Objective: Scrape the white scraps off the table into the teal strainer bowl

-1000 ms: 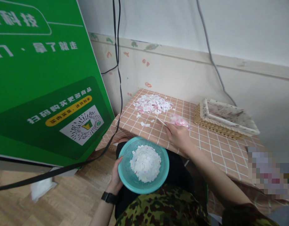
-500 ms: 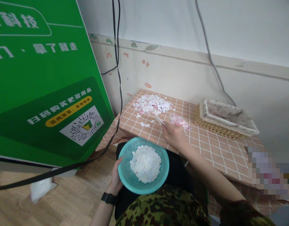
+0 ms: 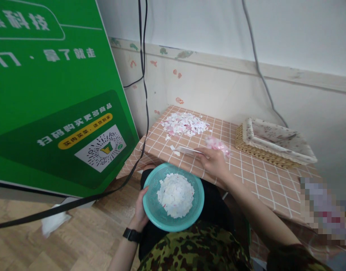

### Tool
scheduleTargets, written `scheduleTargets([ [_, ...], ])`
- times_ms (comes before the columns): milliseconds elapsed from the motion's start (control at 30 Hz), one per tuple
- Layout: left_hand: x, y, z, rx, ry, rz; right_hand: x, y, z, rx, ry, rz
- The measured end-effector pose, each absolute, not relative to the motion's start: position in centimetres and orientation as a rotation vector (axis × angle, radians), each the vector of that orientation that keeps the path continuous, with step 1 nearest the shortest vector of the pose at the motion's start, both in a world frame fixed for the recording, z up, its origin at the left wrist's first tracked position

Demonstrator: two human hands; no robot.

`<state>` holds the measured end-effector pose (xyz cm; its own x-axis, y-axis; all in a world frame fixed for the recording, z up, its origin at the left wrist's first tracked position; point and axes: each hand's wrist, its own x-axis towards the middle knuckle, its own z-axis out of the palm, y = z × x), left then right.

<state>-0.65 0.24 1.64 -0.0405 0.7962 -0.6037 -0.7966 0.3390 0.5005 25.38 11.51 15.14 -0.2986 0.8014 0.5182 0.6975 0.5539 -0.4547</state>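
My left hand (image 3: 140,210) grips the left rim of a round turquoise plastic basket (image 3: 199,205), which rests on my lap. White paper scraps (image 3: 175,195) are heaped inside it. Over the front part of the table, my right hand (image 3: 214,162) is closed around white tweezers (image 3: 188,150), their tips pointing left. Those tips are at a couple of loose paper scraps (image 3: 176,153); whether they pinch one I cannot tell. Farther back lies a larger pile of white and pinkish paper pieces (image 3: 185,124). A pink-and-white clump (image 3: 217,145), seemingly plastic, is just behind my right hand.
A lined wicker basket (image 3: 270,150) stands at the right of the checked tablecloth (image 3: 246,178). A green printed panel (image 3: 62,98) rises on the left. Black cables (image 3: 144,94) hang in front of the wall. A white item (image 3: 55,222) is on the wooden floor.
The tweezers have swung down and left, from pointing towards the big pile to lying nearly level at the loose scraps. My left hand keeps its hold on the turquoise basket.
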Motion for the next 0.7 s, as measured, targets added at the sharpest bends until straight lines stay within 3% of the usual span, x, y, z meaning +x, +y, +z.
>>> scheduleTargets([
  [700,-0.8,0.1,1.2,0.0,0.934,1.282,22.7,13.1,15.4,-1.29,-2.003,0.157],
])
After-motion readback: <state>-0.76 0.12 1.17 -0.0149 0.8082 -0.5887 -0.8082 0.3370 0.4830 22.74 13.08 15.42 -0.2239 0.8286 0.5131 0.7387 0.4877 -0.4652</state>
